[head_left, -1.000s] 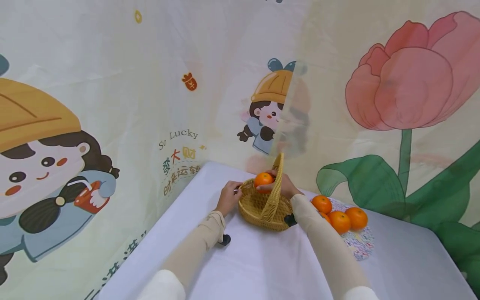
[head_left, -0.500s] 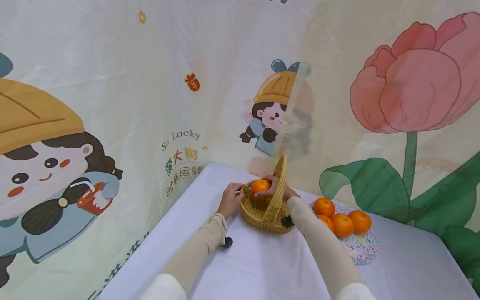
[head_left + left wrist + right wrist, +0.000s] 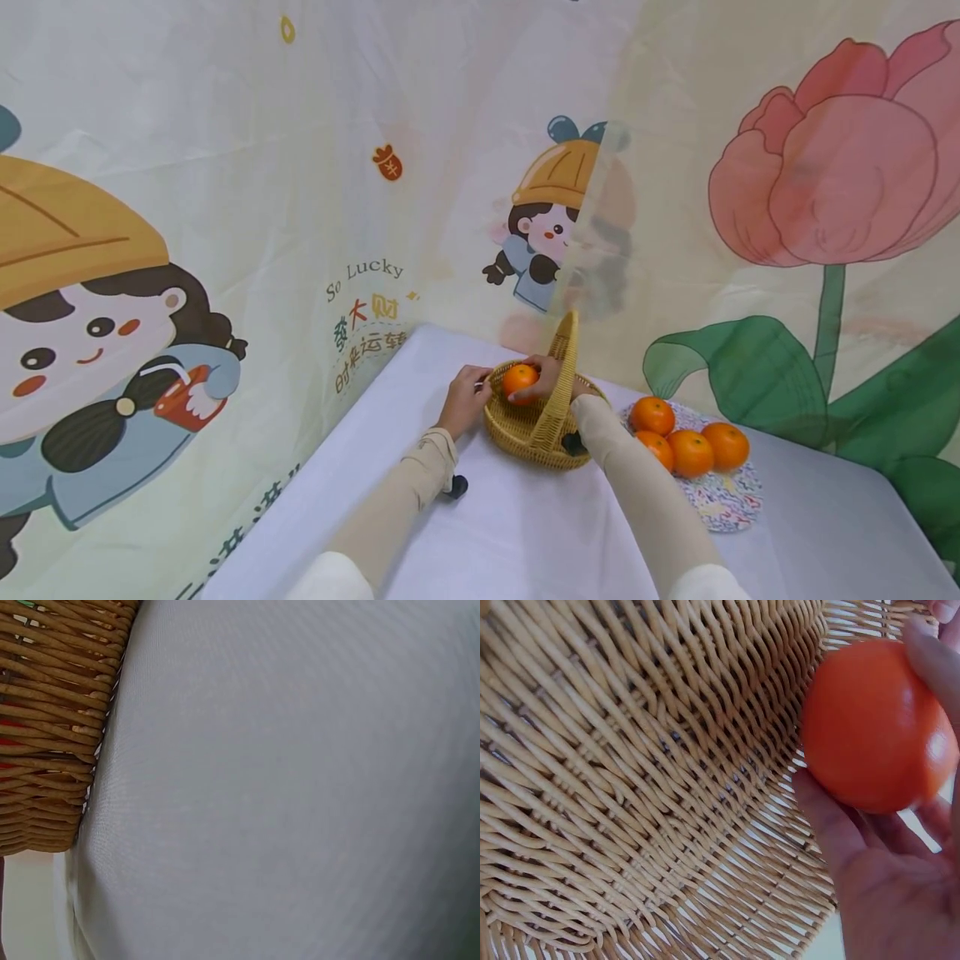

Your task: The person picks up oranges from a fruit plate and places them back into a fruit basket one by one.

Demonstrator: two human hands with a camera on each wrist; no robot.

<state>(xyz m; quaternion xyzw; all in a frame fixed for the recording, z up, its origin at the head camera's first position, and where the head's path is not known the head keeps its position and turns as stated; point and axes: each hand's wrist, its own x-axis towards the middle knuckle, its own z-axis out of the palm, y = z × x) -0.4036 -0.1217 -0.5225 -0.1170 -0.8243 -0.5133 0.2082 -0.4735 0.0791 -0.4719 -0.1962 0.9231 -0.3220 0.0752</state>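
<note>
In the head view, a woven wicker basket (image 3: 517, 435) with a tall arched handle (image 3: 558, 392) stands on the white-covered table. My left hand (image 3: 463, 402) pinches its left rim. My right hand (image 3: 551, 379) reaches under the handle and holds an orange (image 3: 519, 382) low inside the basket, near the left wall. In the right wrist view, fingers and thumb curl round the orange (image 3: 870, 727) beside the woven inside of the basket (image 3: 652, 757). The left wrist view shows the basket's outer wall (image 3: 52, 712) above the cloth; the left fingers are mostly out of sight there.
Several oranges (image 3: 690, 452) sit on a round speckled mat (image 3: 726, 507) to the right of the basket, partly behind the right sleeve (image 3: 645, 492). A printed cloth backdrop (image 3: 450, 208) rises behind the white tabletop (image 3: 510, 533).
My right hand has lowered the orange from around rim height under the handle down into the basket, slightly to the left. The left hand stays at the rim.
</note>
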